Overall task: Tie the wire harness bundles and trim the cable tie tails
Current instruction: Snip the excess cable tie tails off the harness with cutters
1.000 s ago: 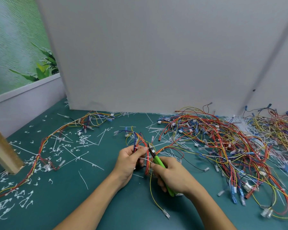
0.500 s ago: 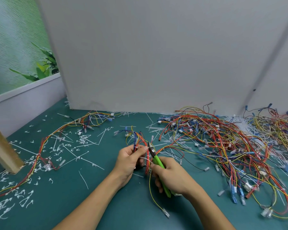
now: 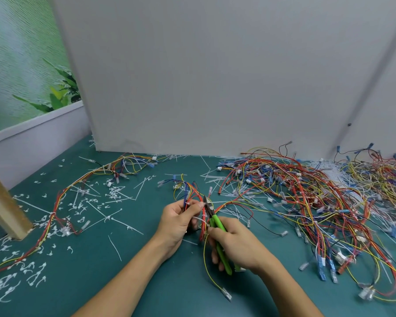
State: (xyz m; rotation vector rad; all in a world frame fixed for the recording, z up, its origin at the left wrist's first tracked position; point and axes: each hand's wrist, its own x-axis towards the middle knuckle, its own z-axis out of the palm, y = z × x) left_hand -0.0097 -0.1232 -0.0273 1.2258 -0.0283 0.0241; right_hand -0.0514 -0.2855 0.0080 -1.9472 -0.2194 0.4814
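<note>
Holding a wire bundle and cutters, ready to snip a tie tail

My left hand was curled round the wire bundle just above the counter, with my thumb pinching near the top to hold it steady for the cut. A white cable tie tail stuck out across my fingers. My right hand was wrapped tight round the green cutters. Their dark tip was up beside my left thumb, I think to nip the tail off close. The tip was too small for me to tell if the blades were apart or touching the tie. My hands hid the middle of the bundle. A big heap of loose wires lay to the right and ran off the edge. Little cut tie bits lay to the left.
</note>
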